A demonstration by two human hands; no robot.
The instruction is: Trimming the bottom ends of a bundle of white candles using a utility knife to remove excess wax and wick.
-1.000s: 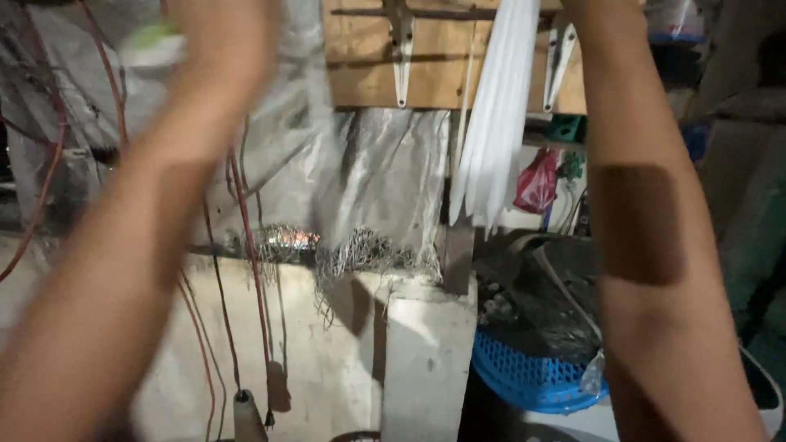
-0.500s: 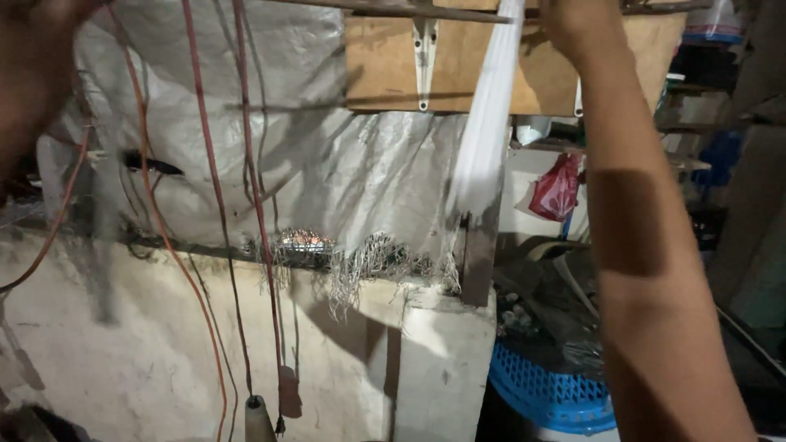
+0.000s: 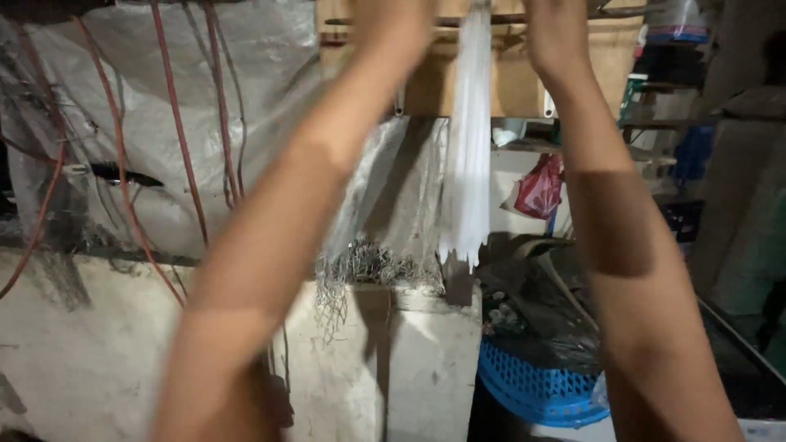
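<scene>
We see a bundle of white strips (image 3: 467, 155) hanging straight down, its long axis vertical, the top end up at a dark rod (image 3: 508, 16) near the upper edge of the view and the ragged lower end pointing at the floor, just above a grey concrete block (image 3: 430, 360). Our two arms reach up on either side of the bundle. The right hand (image 3: 557, 33) is raised just beside the top of the strips, but its fingers run out of view, so we cannot tell how far it is open or what it holds. The left hand (image 3: 401, 20) is blurred and also cut by the top edge; its grip cannot be told either. Behind the bundle is a wooden board (image 3: 508, 82), with a grey plastic sheet (image 3: 270, 98) to the left and red cords (image 3: 176, 131) hanging in front of it. A red bag (image 3: 539, 188) hangs just right of the strips, and a blue basket (image 3: 532, 385) sits low beside the block.
</scene>
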